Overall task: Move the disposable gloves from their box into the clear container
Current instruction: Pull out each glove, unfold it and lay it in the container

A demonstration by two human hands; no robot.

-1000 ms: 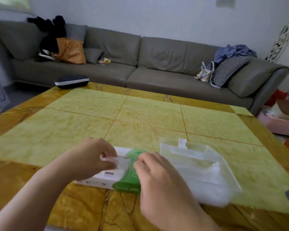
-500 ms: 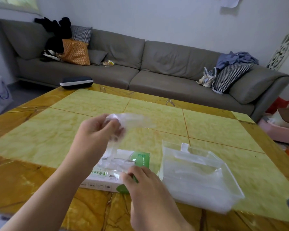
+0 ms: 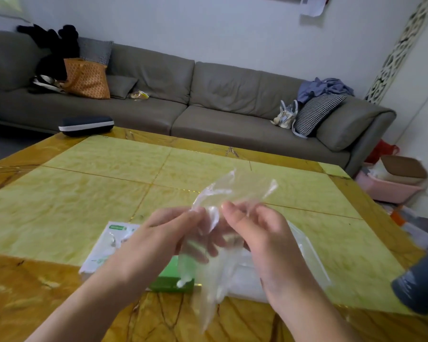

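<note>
Gloves like this one are thin and floppy, so the job now is to keep a soft hold and not let it slip. Both hands are up above the table (image 3: 59, 218), and between them is one clear glove (image 3: 209, 245). The left hand (image 3: 158, 240) pinches the glove near the top, and the right hand (image 3: 262, 240) pinches it beside the left, so each hand is closed on the same glove. The bottom of the glove hangs down loose. To do this step well, I think the hands should fold or bunch the glove small, then carry it right and down into the clear container (image 3: 309, 257), which sits on the table under the right hand. The glove box (image 3: 101, 253) lies just left of the container. Counting now: two hands, one glove in the air, one box, one container. How many gloves already lie in the container I cannot tell.
</note>
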